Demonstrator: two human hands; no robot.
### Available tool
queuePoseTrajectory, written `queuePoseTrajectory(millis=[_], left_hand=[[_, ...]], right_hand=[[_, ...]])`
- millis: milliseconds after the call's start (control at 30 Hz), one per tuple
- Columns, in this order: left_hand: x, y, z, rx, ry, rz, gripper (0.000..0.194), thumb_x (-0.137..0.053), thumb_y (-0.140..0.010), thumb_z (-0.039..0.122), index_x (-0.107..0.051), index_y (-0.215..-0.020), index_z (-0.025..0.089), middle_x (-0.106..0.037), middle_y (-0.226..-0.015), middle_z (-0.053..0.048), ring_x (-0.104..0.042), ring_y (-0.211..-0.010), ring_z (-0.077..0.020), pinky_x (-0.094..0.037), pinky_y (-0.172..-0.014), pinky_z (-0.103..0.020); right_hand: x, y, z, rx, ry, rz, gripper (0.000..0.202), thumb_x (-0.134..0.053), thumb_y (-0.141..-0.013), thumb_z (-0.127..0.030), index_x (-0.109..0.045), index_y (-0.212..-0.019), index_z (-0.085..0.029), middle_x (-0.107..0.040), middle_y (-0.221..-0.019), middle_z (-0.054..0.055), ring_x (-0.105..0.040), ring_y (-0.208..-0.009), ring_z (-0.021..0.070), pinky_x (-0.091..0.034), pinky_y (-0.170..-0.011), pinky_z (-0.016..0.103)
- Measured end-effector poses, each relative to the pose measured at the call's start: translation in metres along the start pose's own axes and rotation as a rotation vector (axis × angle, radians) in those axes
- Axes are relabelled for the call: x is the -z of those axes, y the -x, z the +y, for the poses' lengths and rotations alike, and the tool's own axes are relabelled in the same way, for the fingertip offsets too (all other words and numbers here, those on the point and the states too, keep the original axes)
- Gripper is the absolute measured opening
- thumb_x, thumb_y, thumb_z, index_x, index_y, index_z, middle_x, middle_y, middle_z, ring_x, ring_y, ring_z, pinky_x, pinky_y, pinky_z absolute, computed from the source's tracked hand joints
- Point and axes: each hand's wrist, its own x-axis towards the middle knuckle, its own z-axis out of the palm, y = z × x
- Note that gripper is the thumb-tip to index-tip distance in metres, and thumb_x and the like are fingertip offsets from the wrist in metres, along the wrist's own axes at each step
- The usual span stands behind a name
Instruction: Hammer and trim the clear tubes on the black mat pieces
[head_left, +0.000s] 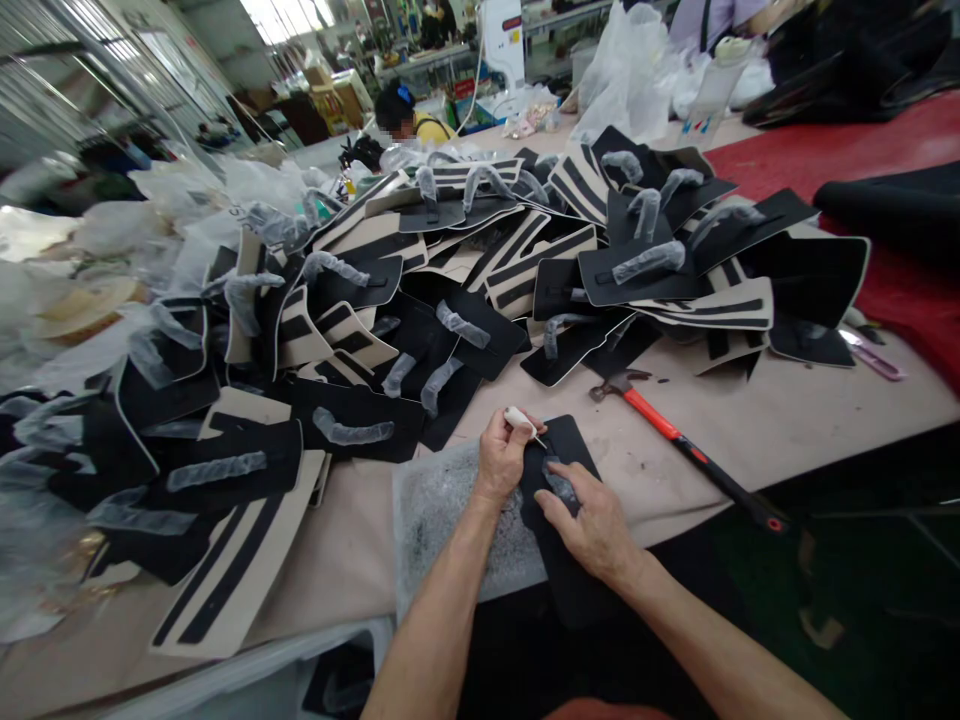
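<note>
My left hand (504, 455) is closed around an awl-like tool (519, 420) with a white handle. Its thin metal tip points down at a black panel (572, 445). That panel lies tilted in front of me, partly over a speckled translucent board (457, 520). A short plastic-wrapped handle (559, 484) sits on the panel. My right hand (596, 525) grips the panel around this handle, thumb and index finger on either side. Part of the handle and the lower fingers are hidden. The tip's exact contact with the panel is too small to tell.
A large heap of black panels (360, 415) with wrapped handles and striped beige backs covers the table (360, 550). A hammer (694, 455) lies to the right, and a pink-handled cutter (874, 355) beyond it. A grey bin (262, 680) stands below the front edge. Another person (431, 128) sits across.
</note>
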Motion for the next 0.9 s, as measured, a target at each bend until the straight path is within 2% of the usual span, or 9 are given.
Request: queuePoseTrajectory(millis=[167,367,433,533,600,700,800,867,900], left_hand=[[-0.004,0.004,0.0,-0.024,-0.151,0.041,0.023,-0.063,-0.091,0.041,-0.056,-0.096,0.019,-0.074,-0.089,-0.005,-0.073,-0.085,-0.0196,-0.058,-0.08,-0.031],[-0.012,0.011,-0.001,-0.087,-0.475,0.204,0.023,-0.071,-0.083,0.036,-0.054,-0.085,0.021,-0.071,-0.075,-0.001,-0.07,-0.066,-0.0166,-0.054,-0.061,-0.024],[-0.013,0.015,0.001,-0.131,-0.514,0.168,0.019,-0.069,-0.085,0.034,-0.055,-0.088,0.022,-0.073,-0.079,-0.002,-0.071,-0.068,-0.0167,-0.054,-0.063,-0.025],[-0.013,0.02,0.006,-0.22,-0.562,0.06,0.012,-0.064,-0.089,0.03,-0.058,-0.096,0.022,-0.075,-0.094,-0.005,-0.072,-0.082,-0.0188,-0.055,-0.075,-0.028],[-0.012,0.022,0.008,-0.259,-0.564,0.004,0.011,-0.063,-0.09,0.027,-0.059,-0.1,0.023,-0.075,-0.097,-0.006,-0.072,-0.088,-0.0201,-0.055,-0.079,-0.03],[-0.011,0.022,0.008,-0.249,-0.512,-0.012,0.01,-0.061,-0.09,0.024,-0.06,-0.1,0.022,-0.075,-0.095,-0.005,-0.072,-0.088,-0.0205,-0.054,-0.08,-0.031],[-0.011,0.019,0.006,-0.192,-0.48,0.013,0.009,-0.061,-0.091,0.026,-0.059,-0.099,0.022,-0.075,-0.093,-0.005,-0.072,-0.086,-0.0202,-0.054,-0.079,-0.031],[-0.011,0.016,0.006,-0.172,-0.476,-0.003,0.011,-0.061,-0.091,0.028,-0.059,-0.099,0.022,-0.075,-0.093,-0.006,-0.072,-0.085,-0.0204,-0.054,-0.078,-0.03],[-0.011,0.016,0.006,-0.171,-0.474,-0.015,0.011,-0.062,-0.09,0.028,-0.059,-0.099,0.022,-0.076,-0.092,-0.006,-0.072,-0.085,-0.0206,-0.054,-0.078,-0.03]], right_hand=[[0.001,-0.001,0.001,0.01,0.009,0.009,0.038,-0.058,-0.091,-0.041,-0.062,-0.119,-0.015,-0.069,-0.101,0.012,-0.067,-0.096,0.0264,-0.054,-0.086,0.04],[0.004,-0.001,-0.003,-0.017,-0.018,-0.028,0.04,-0.057,-0.09,-0.041,-0.062,-0.12,-0.015,-0.069,-0.105,0.013,-0.066,-0.1,0.0277,-0.053,-0.089,0.041],[0.012,-0.001,-0.005,-0.015,-0.061,-0.09,0.046,-0.057,-0.09,-0.042,-0.058,-0.128,-0.016,-0.068,-0.112,0.013,-0.065,-0.104,0.0274,-0.053,-0.091,0.041],[0.035,-0.005,0.0,-0.003,-0.106,-0.133,0.052,-0.053,-0.094,-0.041,-0.049,-0.14,-0.018,-0.069,-0.108,0.01,-0.066,-0.093,0.0228,-0.054,-0.084,0.037],[0.058,-0.011,0.016,0.002,0.004,-0.001,0.047,-0.05,-0.095,-0.04,-0.053,-0.135,-0.017,-0.068,-0.102,0.01,-0.064,-0.088,0.0228,-0.052,-0.082,0.038],[0.094,-0.022,0.054,-0.052,0.421,0.192,0.041,-0.053,-0.091,-0.041,-0.06,-0.122,-0.014,-0.063,-0.11,0.018,-0.059,-0.1,0.0312,-0.048,-0.085,0.045],[0.121,-0.029,0.093,-0.191,0.721,0.055,0.032,-0.056,-0.087,-0.037,-0.063,-0.107,-0.012,-0.062,-0.103,0.021,-0.057,-0.09,0.0316,-0.045,-0.073,0.041],[0.13,-0.032,0.108,-0.284,0.659,-0.069,0.018,-0.057,-0.084,-0.031,-0.062,-0.09,-0.015,-0.062,-0.087,0.014,-0.056,-0.075,0.0241,-0.041,-0.064,0.034],[0.133,-0.033,0.11,-0.36,0.53,-0.123,0.011,-0.058,-0.081,-0.028,-0.059,-0.083,-0.017,-0.06,-0.077,0.01,-0.053,-0.068,0.0203,-0.039,-0.059,0.031]])
